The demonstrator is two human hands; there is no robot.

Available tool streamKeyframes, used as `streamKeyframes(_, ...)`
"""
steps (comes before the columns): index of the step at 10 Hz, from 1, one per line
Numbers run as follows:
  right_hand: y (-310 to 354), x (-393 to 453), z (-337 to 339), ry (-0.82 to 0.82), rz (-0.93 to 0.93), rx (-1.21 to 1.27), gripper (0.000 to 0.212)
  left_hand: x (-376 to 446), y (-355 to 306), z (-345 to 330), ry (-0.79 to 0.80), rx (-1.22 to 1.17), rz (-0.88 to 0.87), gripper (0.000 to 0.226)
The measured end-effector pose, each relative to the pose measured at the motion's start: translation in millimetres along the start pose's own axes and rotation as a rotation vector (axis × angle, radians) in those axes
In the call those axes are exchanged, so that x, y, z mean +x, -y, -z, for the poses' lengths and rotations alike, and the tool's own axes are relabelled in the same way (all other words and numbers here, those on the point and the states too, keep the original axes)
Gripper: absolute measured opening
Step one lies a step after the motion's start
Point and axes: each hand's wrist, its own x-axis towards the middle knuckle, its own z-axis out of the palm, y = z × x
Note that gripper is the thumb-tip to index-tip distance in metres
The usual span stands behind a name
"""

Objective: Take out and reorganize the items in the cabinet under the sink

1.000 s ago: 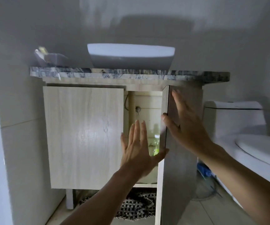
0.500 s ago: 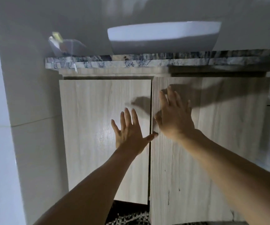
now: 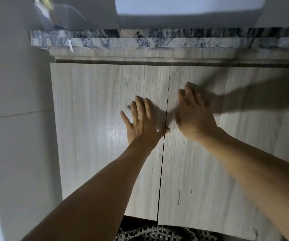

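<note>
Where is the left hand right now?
Head view, centre: the left hand lies flat on the left cabinet door, thumb at the seam, beside the right hand.

left hand (image 3: 143, 125) flat on left door (image 3: 96, 136) | right hand (image 3: 194, 117) flat on right door (image 3: 244, 171) | doors closed

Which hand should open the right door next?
Probably right. The right hand lies flat on the right door near the seam; the left hand rests on the left door.

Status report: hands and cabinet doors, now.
Left hand flat on left door. Right hand flat on right door. Both doors shut. Nothing in the way.
</note>
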Motion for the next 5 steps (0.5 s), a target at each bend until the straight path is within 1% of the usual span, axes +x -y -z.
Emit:
streamKeyframes(2, -3.3, -1.5, -12.1, -0.060, 0.035, -0.009, 0.065, -0.3, -0.2, -0.1, 0.027, 0.011, -0.012, 0.115)
streamKeyframes(3, -6.3, -6.6, -7.9, -0.015, 0.049, -0.042, 0.065, -5.9, 3.0, 2.1, 0.064, 0.061, -0.041, 0.113)
streamKeyframes(4, -5.7, -7.7, 4.9, 0.122, 0.053, -0.014, 0.076, -13.2, 9.2, 19.7, 0.275, 0.069, -0.081, 0.106)
streamKeyframes(5, -7.3, -18.8, 26.2, 0.353, -0.046, 0.154, 0.081, -46.8, 7.0, 46.3, 0.615, 0.010, -0.225, 0.086)
